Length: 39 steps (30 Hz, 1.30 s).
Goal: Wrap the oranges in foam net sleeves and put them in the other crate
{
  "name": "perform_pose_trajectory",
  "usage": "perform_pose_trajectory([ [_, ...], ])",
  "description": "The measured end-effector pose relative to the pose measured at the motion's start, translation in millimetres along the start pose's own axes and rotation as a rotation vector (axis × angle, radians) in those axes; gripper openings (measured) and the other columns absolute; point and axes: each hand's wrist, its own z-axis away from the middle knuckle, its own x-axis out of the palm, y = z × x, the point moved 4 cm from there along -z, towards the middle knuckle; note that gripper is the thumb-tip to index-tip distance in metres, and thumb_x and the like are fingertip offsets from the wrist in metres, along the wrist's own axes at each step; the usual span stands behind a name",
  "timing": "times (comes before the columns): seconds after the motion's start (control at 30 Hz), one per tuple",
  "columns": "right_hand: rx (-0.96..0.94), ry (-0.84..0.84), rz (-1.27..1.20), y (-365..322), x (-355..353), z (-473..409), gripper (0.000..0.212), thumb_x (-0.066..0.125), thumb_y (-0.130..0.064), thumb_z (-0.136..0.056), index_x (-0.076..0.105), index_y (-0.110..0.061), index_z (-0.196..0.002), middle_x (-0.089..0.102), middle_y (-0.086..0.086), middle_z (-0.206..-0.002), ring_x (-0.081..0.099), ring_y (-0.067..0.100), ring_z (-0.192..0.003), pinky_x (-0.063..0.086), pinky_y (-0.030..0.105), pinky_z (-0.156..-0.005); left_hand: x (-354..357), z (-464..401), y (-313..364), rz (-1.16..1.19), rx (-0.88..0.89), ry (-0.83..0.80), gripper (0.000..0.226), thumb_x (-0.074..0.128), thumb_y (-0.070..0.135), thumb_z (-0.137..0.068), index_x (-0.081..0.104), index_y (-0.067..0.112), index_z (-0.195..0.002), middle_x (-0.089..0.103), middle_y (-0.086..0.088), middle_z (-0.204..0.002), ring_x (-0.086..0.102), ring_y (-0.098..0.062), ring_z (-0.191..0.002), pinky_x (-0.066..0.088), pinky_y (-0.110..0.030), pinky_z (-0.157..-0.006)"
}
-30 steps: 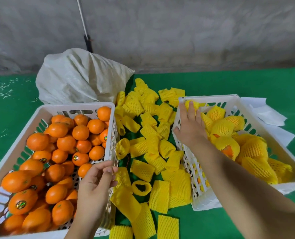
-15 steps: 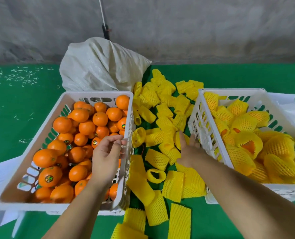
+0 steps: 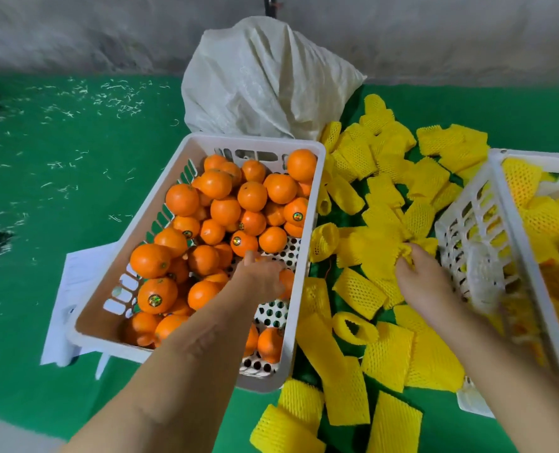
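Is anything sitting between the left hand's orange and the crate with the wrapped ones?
Yes. The left hand is down on an orange by the right wall of the orange crate. Between that and the wrapped-fruit crate lie that wall and the loose pile of foam net sleeves, where the right hand grips one.

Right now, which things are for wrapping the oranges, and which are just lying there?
For the job:
oranges
left crate
foam net sleeves
right crate
left hand
right hand

Just lying there:
white sack
white paper
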Motion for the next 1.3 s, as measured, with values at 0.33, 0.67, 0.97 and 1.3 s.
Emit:
perform_pose_trajectory([
  [0.33, 0.122, 0.11, -0.548, -46.0, 46.4, 53.0, 0.04, 0.046, -0.01, -0.105, 0.054, -0.034, -0.137, 0.062, -0.012, -0.121, 0.063, 0.01, -0.104, 0.06, 0.025, -0.072, -3.5, 9.2, 23.3, -0.039, 0.106, 0.166, 0.066, 0.067, 0.028, -0.102, 0.035, 0.016, -0.159, 0.041, -0.012, -0.153, 0.041, -0.038, -0.138, 0.036, -0.052, -0.11],
  [0.67, 0.03, 0.274, -0.659, -73.9, 39.8, 102.0, 0.042, 0.059, 0.001, -0.098, 0.052, -0.036, -0.117, 0.063, -0.006, -0.106, 0.067, 0.02, -0.088, 0.054, 0.02, -0.058, -53.0, 141.0, 26.8, 1.466, 0.202, 0.788, 0.046, 0.071, 0.056, -0.093, 0.057, 0.042, -0.135, 0.06, 0.03, -0.126, 0.066, 0.0, -0.113, 0.06, -0.031, -0.086],
  [0.97, -0.163, 0.306, -0.572, -101.7, 31.8, 137.6, 0.048, 0.077, -0.01, -0.089, 0.047, -0.042, -0.109, 0.053, -0.017, -0.112, 0.059, 0.005, -0.103, 0.052, 0.016, -0.074, -20.3, 176.3, 72.9, 1.619, 0.611, 0.118, 0.048, 0.08, 0.048, -0.082, 0.074, 0.02, -0.121, 0.06, -0.008, -0.145, 0.064, -0.032, -0.122, 0.058, -0.041, -0.087],
  [1.3, -0.333, 0.296, -0.421, -93.0, 20.6, 159.6, 0.026, 0.068, -0.014, -0.095, 0.068, -0.034, -0.112, 0.064, -0.014, -0.113, 0.061, 0.003, -0.107, 0.055, 0.028, -0.085, -9.1, 173.1, 75.9, 1.742, 0.364, 0.523, 0.05, 0.074, 0.073, -0.074, 0.077, 0.04, -0.112, 0.075, -0.002, -0.116, 0.074, -0.028, -0.108, 0.064, -0.045, -0.086],
])
